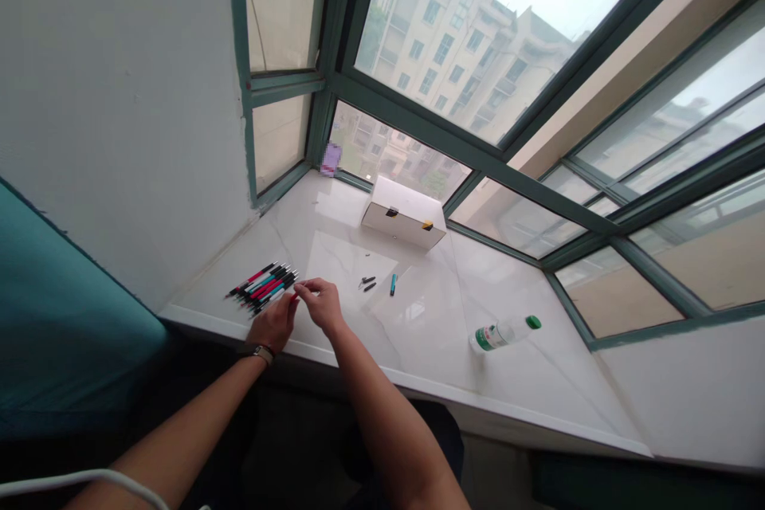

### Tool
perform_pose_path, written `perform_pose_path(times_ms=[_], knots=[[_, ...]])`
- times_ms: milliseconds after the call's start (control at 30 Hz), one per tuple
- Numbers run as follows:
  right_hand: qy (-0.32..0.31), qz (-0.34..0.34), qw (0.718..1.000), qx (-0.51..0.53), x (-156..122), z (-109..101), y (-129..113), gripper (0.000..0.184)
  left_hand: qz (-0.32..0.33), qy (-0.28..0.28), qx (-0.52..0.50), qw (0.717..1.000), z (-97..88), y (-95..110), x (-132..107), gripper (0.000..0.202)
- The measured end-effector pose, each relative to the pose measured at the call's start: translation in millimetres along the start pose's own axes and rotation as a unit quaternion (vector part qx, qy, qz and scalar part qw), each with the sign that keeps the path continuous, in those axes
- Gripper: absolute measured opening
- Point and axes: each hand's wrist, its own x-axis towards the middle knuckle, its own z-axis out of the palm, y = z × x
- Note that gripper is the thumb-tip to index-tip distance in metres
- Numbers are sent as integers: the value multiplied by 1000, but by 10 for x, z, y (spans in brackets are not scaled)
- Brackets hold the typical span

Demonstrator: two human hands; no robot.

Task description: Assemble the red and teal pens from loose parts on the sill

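On a white ledge by the window, two hands meet over a small red piece

At the near edge of the pale, glossy ledge [412, 347], the left hand [273, 323] holds a slim red piece [294, 297] between its fingertips; most of the piece is hidden. The right hand [323, 306] is nearly shut, its fingers drawn together at the upper end of the piece; whether they grip it, I cannot tell. A wristwatch [264, 354] circles the left wrist.

Just beyond the left hand, a row of pens [263, 284] lies side by side, with red, black, white and light blue among their barrels and the slim ends pointing away from the person.

To the right of the hands, well apart from the pens, lie a few small dark parts [369, 287], and near them a short blue-and-black piece [393, 285]. Farther back, a white box [404, 221] stands near the window frame [406, 127]. Toward the right end of the ledge is a clear bottle [503, 333] with a green cap and a green-and-white label.
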Motion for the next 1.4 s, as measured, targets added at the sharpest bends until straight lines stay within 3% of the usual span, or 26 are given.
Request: perform_pose_path(times_ms=[300,400,500,633,800,933,1100,1200,1400], knots=[[11,41,998,51,63,63,170,32,-4,0,13,1000,17,-13,-3,34],[-10,71,995,69,73,48,182,37,0,5,14,1000,17,-16,-6,34],[-61,50,995,63,68,-49,154,40,9,9,4,1000,13,-15,-5,33],[-117,47,991,47,116,-385,212,67,1,21,-5,1000,4,-5,-7,32],[-7,114,993,2,429,-1016,495,34,-6,25,-2,1000,10,-8,-4,31],[58,138,983,-103,835,-1575,716,26,6,32,6,999,43,-35,-8,28],[156,167,943,-241,1328,-2182,1005,20,35,52,15,998,100,-81,-10,24],[190,187,923,-276,1595,-2348,1188,24,31,31,30,999,101,-85,-1,23],[221,209,906,-295,2072,-2391,1425,38,26,9,45,999,80,-84,13,23]])
